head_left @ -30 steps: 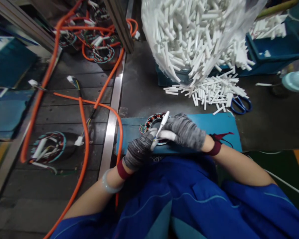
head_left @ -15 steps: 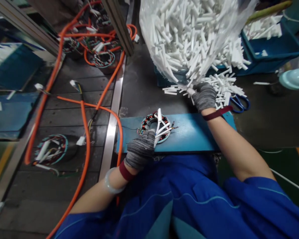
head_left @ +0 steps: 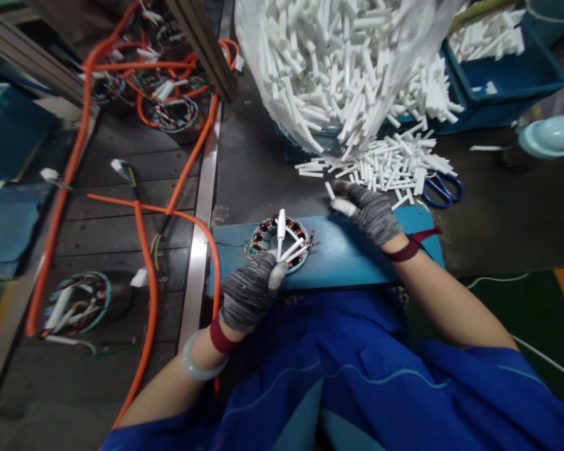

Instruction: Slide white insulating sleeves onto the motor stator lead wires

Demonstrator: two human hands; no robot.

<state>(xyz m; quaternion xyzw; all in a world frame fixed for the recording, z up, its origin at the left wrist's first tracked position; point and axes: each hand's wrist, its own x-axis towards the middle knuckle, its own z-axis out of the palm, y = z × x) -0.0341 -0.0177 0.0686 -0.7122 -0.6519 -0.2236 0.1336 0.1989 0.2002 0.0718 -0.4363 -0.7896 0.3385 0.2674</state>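
A ring-shaped motor stator [head_left: 262, 237] with copper windings lies on the blue board [head_left: 343, 250]. White sleeves [head_left: 281, 225] cover wires that rise across its ring. My left hand [head_left: 250, 291], in a grey knit glove, is closed at the stator's near side and pinches the wires at the base of these sleeves. To the right, above the board's far edge, my gloved right hand [head_left: 369, 213] pinches a short white tube [head_left: 329, 190] between thumb and fingertips. Just beyond that hand, a heap of loose white tubes [head_left: 390, 160] spreads over the dark bench.
A clear plastic bag [head_left: 338, 75] full of white tubes stands behind the heap. Blue scissors [head_left: 442, 190] lie at its right, near a blue bin [head_left: 512, 94]. Orange hoses [head_left: 151, 300] cross the left-hand line, where another stator [head_left: 78, 304] sits.
My right hand has come back from the heap toward me and left, with a white tube in its fingers. The left hand stays at the stator. The whole view has shifted slightly.
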